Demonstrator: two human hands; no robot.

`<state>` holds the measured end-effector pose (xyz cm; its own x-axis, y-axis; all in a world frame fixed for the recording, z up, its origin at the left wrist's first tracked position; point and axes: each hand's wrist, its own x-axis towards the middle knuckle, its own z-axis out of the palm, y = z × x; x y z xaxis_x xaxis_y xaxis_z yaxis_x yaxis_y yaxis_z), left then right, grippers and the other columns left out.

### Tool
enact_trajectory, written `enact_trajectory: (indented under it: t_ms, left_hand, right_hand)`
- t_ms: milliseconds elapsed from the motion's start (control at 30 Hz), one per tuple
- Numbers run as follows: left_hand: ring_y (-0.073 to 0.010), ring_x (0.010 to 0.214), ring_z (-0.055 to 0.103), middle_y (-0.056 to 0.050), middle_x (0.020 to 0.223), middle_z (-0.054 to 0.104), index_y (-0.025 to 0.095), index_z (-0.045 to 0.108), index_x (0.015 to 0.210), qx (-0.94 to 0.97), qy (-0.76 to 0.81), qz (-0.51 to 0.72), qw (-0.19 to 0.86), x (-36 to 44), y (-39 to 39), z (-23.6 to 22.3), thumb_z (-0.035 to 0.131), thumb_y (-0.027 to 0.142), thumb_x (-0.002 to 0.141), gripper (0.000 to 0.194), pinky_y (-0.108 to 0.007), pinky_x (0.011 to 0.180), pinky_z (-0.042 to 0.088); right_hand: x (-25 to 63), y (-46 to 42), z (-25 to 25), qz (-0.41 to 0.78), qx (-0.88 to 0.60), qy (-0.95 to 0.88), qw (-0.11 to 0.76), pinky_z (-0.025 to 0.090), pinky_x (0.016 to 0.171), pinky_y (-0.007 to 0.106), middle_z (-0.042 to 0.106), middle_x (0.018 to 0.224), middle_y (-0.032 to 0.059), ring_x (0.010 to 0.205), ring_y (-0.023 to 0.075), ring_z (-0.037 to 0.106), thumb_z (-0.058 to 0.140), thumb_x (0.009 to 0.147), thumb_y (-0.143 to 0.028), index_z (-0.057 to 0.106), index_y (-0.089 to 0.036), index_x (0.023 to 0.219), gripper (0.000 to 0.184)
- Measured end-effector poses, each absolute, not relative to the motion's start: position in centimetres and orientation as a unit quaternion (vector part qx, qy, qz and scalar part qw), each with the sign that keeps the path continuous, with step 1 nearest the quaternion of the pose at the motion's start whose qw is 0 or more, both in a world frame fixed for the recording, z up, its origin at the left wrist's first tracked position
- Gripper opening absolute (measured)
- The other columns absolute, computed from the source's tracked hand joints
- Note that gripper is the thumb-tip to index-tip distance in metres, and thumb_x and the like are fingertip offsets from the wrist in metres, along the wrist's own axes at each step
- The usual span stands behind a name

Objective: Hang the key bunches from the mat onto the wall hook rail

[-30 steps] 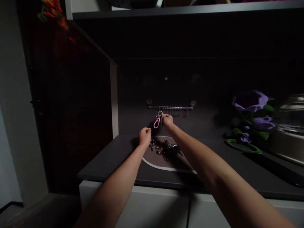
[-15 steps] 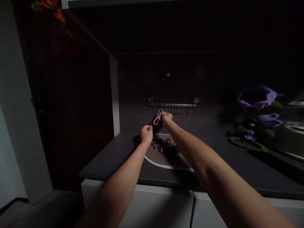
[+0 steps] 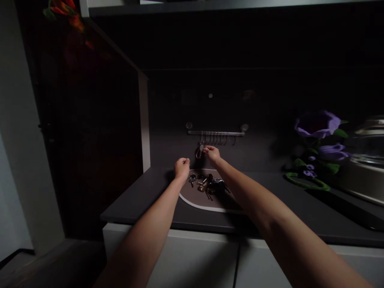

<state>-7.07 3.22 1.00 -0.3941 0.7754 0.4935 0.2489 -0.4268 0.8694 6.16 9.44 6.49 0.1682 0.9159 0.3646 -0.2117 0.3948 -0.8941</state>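
A pink strap keychain with a metal ring (image 3: pixel 199 151) is at the left end of a clear rail (image 3: pixel 216 133) that carries several hooks. My right hand (image 3: pixel 211 153) pinches at the keychain's right side; whether the ring sits on a hook is too dark to tell. Lower and to the left, my left hand (image 3: pixel 181 167) is curled closed above the mat's edge, and anything inside its fingers is hidden. Several keys (image 3: pixel 204 186) lie in a pile on a brown mat with a white rim (image 3: pixel 198 205) below the hands.
The dark countertop (image 3: pixel 135 196) runs over white cabinets (image 3: pixel 198 256). Purple artificial flowers (image 3: pixel 318 124) with a green ring base (image 3: pixel 306 185) stand at the right, beside a pale round appliance (image 3: pixel 366 172). A shelf (image 3: pixel 210 8) overhangs above. A dark door (image 3: pixel 90 140) is at the left.
My right hand has lowered slightly, and the keychain now sits close under the rail's left end. My left hand stays closed in nearly the same place. The view has shifted a little.
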Motion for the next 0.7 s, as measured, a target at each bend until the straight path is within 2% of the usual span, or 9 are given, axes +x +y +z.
enact_trajectory:
  t_ms: [200, 400, 567, 700]
  left_hand:
    - [-0.0096, 0.057, 0.051, 0.000, 0.061, 0.057, 0.015, 0.056, 0.067, 0.502, 0.474, 0.678, 0.251, -7.2, 2.7, 1.3, 0.048, 0.022, 0.072, 0.011, -0.021, 0.058, 0.040]
    - [-0.0091, 0.058, 0.052, 0.000, 0.061, 0.057, 0.014, 0.057, 0.070, 0.519, 0.464, 0.667, 0.264, -7.4, 2.5, 1.3, 0.050, 0.015, 0.069, 0.007, -0.021, 0.062, 0.041]
    - [-0.0093, 0.059, 0.052, -0.002, 0.064, 0.059, 0.013, 0.060, 0.072, 0.575, 0.490, 0.608, 0.244, -7.7, 2.2, 0.9, 0.053, 0.013, 0.069, 0.008, -0.021, 0.062, 0.041]
    - [-0.0111, 0.059, 0.052, -0.003, 0.064, 0.060, 0.013, 0.063, 0.070, 0.640, 0.528, 0.528, 0.183, -7.8, 1.7, 0.6, 0.055, 0.014, 0.069, 0.007, -0.023, 0.063, 0.041]
  right_hand:
    - [7.0, 6.1, 6.2, 0.451, -0.385, -0.467, 0.656, 0.041, 0.050, 0.015, 0.056, 0.055, -0.0030, 0.047, 0.0043, 0.051, 0.053, 0.068, 0.000, 0.054, -0.013, 0.072, 0.013]
    - [7.6, 2.8, 5.0, 0.420, -0.376, -0.550, 0.617, 0.041, 0.052, 0.016, 0.059, 0.058, -0.0019, 0.050, 0.0055, 0.053, 0.052, 0.073, -0.007, 0.056, -0.013, 0.081, 0.010]
    - [8.5, 1.5, 2.8, 0.291, -0.413, -0.663, 0.552, 0.045, 0.067, 0.022, 0.062, 0.060, -0.0009, 0.059, 0.0091, 0.058, 0.052, 0.076, -0.014, 0.058, -0.013, 0.091, 0.017]
    - [9.3, 0.8, 1.9, 0.162, -0.438, -0.741, 0.482, 0.044, 0.077, 0.026, 0.065, 0.067, 0.0006, 0.069, 0.0124, 0.059, 0.058, 0.073, -0.015, 0.063, -0.017, 0.090, 0.018]
